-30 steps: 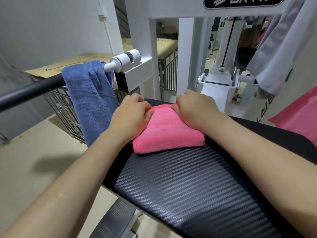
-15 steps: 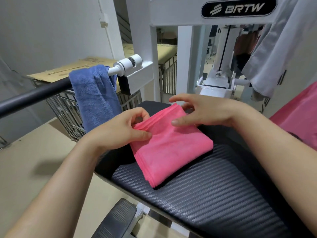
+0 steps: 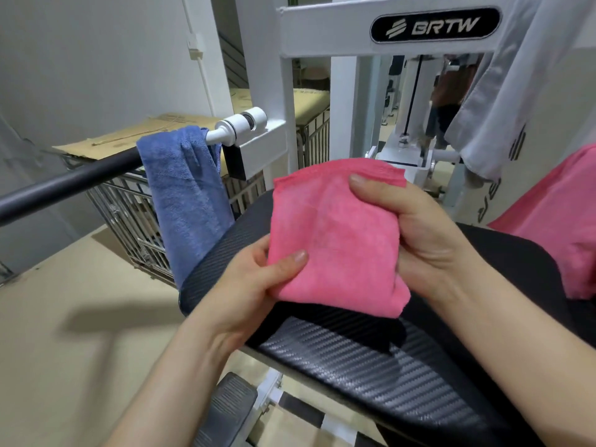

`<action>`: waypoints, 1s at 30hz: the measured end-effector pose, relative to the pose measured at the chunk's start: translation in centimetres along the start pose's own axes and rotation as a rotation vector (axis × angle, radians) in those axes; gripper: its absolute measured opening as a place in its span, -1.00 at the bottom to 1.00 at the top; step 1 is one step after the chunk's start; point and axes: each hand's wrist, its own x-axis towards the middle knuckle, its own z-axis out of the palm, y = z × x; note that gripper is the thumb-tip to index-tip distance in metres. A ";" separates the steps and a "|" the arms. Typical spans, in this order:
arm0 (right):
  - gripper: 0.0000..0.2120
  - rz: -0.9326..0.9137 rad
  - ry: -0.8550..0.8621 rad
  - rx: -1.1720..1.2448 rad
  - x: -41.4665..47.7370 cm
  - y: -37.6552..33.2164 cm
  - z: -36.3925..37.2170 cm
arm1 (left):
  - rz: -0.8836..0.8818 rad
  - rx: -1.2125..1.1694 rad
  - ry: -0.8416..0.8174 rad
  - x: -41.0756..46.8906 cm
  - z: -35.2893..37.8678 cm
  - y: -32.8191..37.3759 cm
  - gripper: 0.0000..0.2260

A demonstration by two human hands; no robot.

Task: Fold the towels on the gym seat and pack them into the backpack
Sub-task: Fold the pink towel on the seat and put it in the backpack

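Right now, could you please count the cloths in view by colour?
Pink: 2, folded towel and right-edge cloth
Blue: 1, blue towel
White: 1, hanging garment
Total: 4

Head-worn wide-angle view, being aimed forward and down.
The gym seat [image 3: 403, 375] is being looked at from close above. The left hand [image 3: 245, 285] and right hand [image 3: 429, 240], gripping the pink towel [image 3: 332, 240], are being framed large at the centre, with both forearms being cut by the bottom edge. The white machine frame [image 3: 322, 33] is being caught just beyond, at the top.
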 end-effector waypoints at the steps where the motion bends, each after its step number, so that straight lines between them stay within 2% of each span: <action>1: -0.73 0.004 0.015 -0.007 -0.3 -0.2 -0.2 | -0.007 -0.027 0.034 -0.3 0.0 -0.2 -0.35; 3: -0.69 0.038 0.037 -0.059 -0.9 -0.6 -0.7 | -0.002 -0.071 0.085 -0.9 -0.2 -0.4 -0.45; 5: -0.85 0.098 0.081 -0.105 -1.3 -0.7 -1.4 | 0.045 -0.119 0.118 -1.4 0.0 0.1 -0.45; 8: -0.65 0.095 0.159 -0.152 -2.0 -0.8 -2.6 | 0.079 -0.157 0.301 -1.6 0.3 1.1 -0.56; 9: -0.66 0.069 0.180 -0.159 -2.1 -0.7 -2.9 | 0.077 -0.104 0.358 -1.7 0.4 1.3 -0.56; 11: -0.69 0.027 0.161 -0.238 -2.9 -0.7 -3.3 | 0.092 0.273 0.406 -1.9 -0.1 1.3 -0.51; 13: -0.70 -0.034 0.126 -0.620 -4.1 -0.7 -3.6 | 0.181 0.730 0.381 -2.6 -0.8 1.3 -0.51; 15: -0.70 -0.104 0.083 -1.050 -5.4 -0.5 -4.0 | 0.275 0.928 0.320 -3.0 -1.1 1.3 -0.59; 17: -0.71 -0.112 0.034 -1.301 -6.4 0.3 -4.1 | 0.382 1.170 0.295 -3.2 -1.1 1.1 -0.69; 19: -0.73 -0.146 0.005 -1.581 -7.1 1.7 -4.5 | 0.518 1.488 0.347 -3.5 -0.8 0.7 -0.88; 20: -0.74 -0.201 0.020 -1.714 -7.4 2.4 -4.5 | 0.623 1.572 0.375 -4.0 -0.6 0.4 -0.94; 21: -0.76 -0.283 0.051 -1.816 -7.7 2.8 -4.5 | 0.749 1.602 0.378 -4.7 -0.1 0.2 -0.85; 23: -0.80 -0.484 0.067 -1.955 -8.3 2.9 -4.3 | 0.882 1.558 0.145 -6.9 1.0 -0.7 -0.73; 24: -0.82 -0.581 0.025 -1.992 -8.5 2.9 -4.3 | 0.857 1.562 -0.018 -7.9 1.5 -1.6 -0.73; 26: -0.80 -0.693 -0.144 -2.038 -8.7 3.1 -4.5 | 0.675 1.697 -0.225 -9.1 1.4 -3.4 -0.48; 27: -0.76 -0.685 -0.235 -2.037 -8.9 3.4 -4.7 | 0.617 1.764 -0.242 -9.2 0.8 -4.1 -0.40; 28: -0.70 -0.644 -0.303 -2.029 -9.2 3.8 -4.8 | 0.604 1.798 -0.227 -9.0 0.3 -4.7 -0.41; 30: -0.58 -0.518 -0.369 -2.025 -9.9 4.3 -5.3 | 0.638 1.782 -0.170 -8.4 0.1 -5.1 -0.56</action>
